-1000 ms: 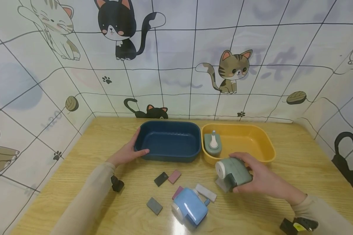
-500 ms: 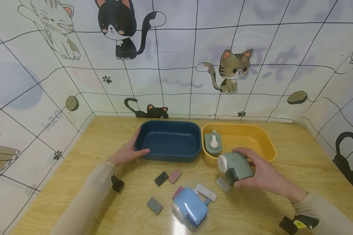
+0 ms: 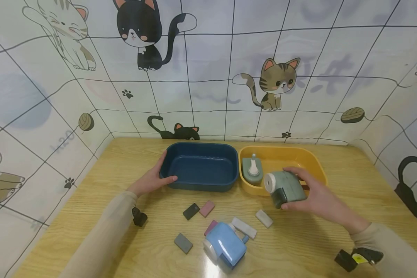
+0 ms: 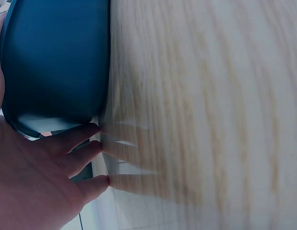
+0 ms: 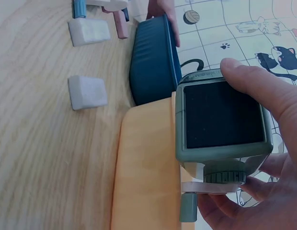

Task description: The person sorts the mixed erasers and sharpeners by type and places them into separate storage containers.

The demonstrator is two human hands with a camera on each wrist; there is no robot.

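My right hand (image 3: 321,199) grips a green crank pencil sharpener (image 3: 292,187) at the front of the yellow bin (image 3: 292,166), its white round face turned left. The right wrist view shows the sharpener's dark window (image 5: 222,115) and its white crank arm, with the thumb on its upper edge. A second green pencil sharpener (image 3: 251,173) stands inside the yellow bin at the left. At the left end of the blue bin (image 3: 199,186) rests my left hand (image 3: 151,179), thumb along the front. Its straight fingers (image 4: 76,143) touch beside the bin's end.
A blue crank pencil sharpener (image 3: 227,245) lies on the wooden table among several erasers, including a grey one (image 3: 183,243), a black one (image 3: 191,211), a pink one (image 3: 207,208) and a white one (image 3: 264,219). Cat-patterned cloth walls stand behind and at the sides.
My right hand has carried the green sharpener rightward and slightly up, toward the yellow bin, uncovering the white eraser beneath. The left hand has stayed at the blue bin.
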